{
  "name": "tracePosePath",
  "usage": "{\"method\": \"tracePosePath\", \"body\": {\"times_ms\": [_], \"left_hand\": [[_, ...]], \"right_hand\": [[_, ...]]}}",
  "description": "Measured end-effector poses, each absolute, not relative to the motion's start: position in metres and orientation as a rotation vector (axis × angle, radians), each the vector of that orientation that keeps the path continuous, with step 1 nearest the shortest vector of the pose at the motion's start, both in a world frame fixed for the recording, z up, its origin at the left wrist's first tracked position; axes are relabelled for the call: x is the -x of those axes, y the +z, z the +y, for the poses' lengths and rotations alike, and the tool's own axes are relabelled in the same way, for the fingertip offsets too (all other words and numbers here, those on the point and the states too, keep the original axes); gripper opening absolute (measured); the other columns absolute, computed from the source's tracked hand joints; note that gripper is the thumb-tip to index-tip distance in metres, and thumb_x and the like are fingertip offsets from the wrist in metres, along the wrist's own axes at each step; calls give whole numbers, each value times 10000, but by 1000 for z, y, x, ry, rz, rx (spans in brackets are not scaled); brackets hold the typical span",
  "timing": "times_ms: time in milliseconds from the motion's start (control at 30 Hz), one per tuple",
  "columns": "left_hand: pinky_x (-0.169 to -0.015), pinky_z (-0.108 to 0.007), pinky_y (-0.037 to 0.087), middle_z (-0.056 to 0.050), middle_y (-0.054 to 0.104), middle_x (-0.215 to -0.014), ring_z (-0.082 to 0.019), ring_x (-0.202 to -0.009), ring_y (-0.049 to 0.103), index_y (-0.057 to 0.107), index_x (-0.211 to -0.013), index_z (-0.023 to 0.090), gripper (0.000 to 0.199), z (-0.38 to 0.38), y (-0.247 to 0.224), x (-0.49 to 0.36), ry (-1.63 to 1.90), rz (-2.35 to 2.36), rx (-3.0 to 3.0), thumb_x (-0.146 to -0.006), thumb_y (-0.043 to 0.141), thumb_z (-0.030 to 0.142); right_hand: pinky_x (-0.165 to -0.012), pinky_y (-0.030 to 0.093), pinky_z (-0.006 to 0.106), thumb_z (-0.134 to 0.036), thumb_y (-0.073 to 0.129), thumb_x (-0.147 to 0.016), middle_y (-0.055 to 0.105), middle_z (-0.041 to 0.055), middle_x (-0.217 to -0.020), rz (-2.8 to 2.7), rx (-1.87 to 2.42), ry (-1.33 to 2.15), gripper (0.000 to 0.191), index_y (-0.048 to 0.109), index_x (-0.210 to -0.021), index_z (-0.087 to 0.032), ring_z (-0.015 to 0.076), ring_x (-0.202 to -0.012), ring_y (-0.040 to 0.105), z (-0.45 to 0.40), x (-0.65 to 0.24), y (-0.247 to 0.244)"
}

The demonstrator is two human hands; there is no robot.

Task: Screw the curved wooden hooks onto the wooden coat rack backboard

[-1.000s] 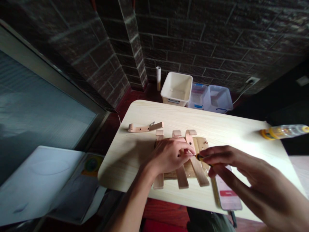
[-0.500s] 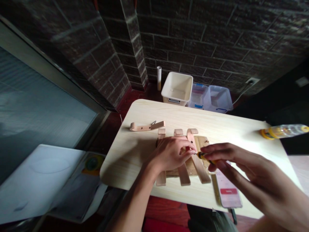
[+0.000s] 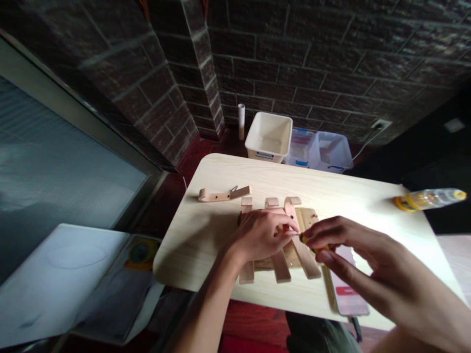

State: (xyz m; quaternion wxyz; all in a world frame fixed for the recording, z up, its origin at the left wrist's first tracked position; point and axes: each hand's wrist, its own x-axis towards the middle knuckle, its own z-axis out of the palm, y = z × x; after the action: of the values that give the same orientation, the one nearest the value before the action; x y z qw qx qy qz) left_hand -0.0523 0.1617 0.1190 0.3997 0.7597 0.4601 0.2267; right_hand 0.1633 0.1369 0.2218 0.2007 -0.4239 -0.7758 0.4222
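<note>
Head view: right hand curls its fingers round a slim yellow-and-black screwdriver-like tool; left hand, fingertips nearly together, contents unclear, lies over hook-ended pale wooden strips.

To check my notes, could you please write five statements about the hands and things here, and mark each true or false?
1. The right hand grips a yellow tool. True.
2. The left hand lies on the phone. False: it is over the wooden strips; the phone shows partly behind the right hand.
3. A loose hooked wooden piece lies on the table. True.
4. The cream bin stands on the table. False: it is beyond the table's far edge.
5. The clear-and-yellow container is near the table's right edge. True.
</note>
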Motion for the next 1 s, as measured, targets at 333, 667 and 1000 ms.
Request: {"method": "tracePosePath", "body": {"times_ms": [333, 667, 1000], "left_hand": [[-678, -265, 419, 8, 766, -985, -168, -828, 665, 773, -970, 255, 234, 161, 115, 50, 589, 1196, -1990, -968, 571, 374], [-909, -320, 512, 0, 760, -1093, -202, -1015, 691, 747, -1040, 279, 230, 133, 108, 41, 737, 1396, -1957, -913, 573, 199], [-972, -338, 524, -19, 759, -1142, -219, -1077, 693, 738, -1075, 254, 303, 133, 102, 42, 786, 1371, -1994, -825, 621, 127]], "right_hand": [[-783, 608, 268, -322, 560, -1013, 730, 107, -1207, -2188, 1236, 999, 296, 671, -1273, -235, 200, -957, 735, 136, -160, 218], [-560, 427, 276, -249, 504, -1031, 742, 95, -966, -2771, 1291, 102, 188, 645, -1136, -182, 187, -675, 688, 145, -166, 221], [-491, 213, 295, -107, 523, -958, 664, 9, -684, -3138, 1367, 18, 131, 595, -873, -177, 115, -501, 518, 160, -132, 246]]}}
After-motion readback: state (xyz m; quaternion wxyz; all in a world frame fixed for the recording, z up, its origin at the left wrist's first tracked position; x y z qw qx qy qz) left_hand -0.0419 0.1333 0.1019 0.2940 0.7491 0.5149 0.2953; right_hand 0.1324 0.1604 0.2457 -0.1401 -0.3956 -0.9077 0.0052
